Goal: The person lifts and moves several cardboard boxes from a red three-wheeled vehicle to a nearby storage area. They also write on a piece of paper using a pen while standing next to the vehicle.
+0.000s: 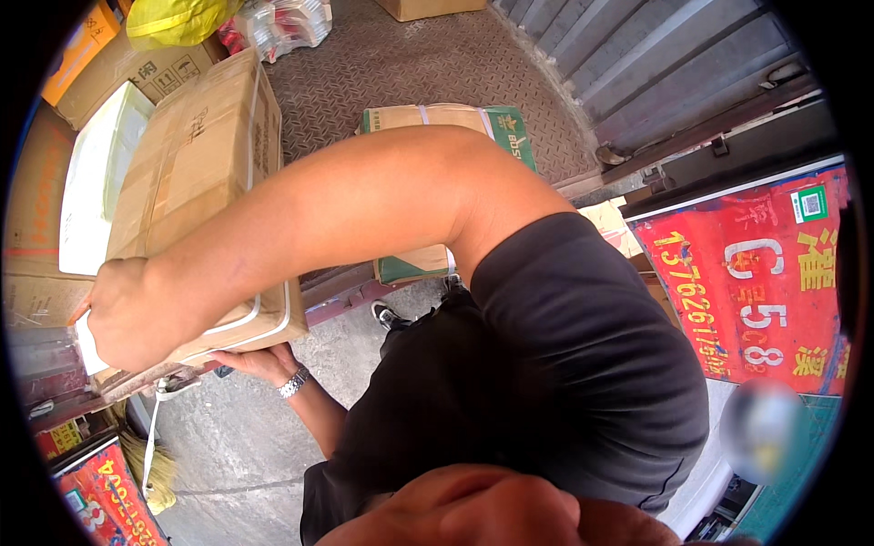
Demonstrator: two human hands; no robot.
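A large cardboard box (196,164) with white straps juts over the near edge of a metal truck bed, at the left of the head view. My right arm reaches across to its left side. There my right hand (132,314) is closed at the near corner, its fingertips mostly hidden. Under the near end of the box, my left hand (264,362), with a metal watch on the wrist, supports it from below; part of its fingers is hidden by the box. A white package (100,177) stands against the box's left side.
A brown and green carton (414,266) with straps sits at the bed edge, partly behind my arm. Farther in are a yellow bag (177,20), a clear plastic-wrapped bundle (287,27) and another carton (428,7). A red panel (756,273) hangs right; a broom (157,469) stands lower left.
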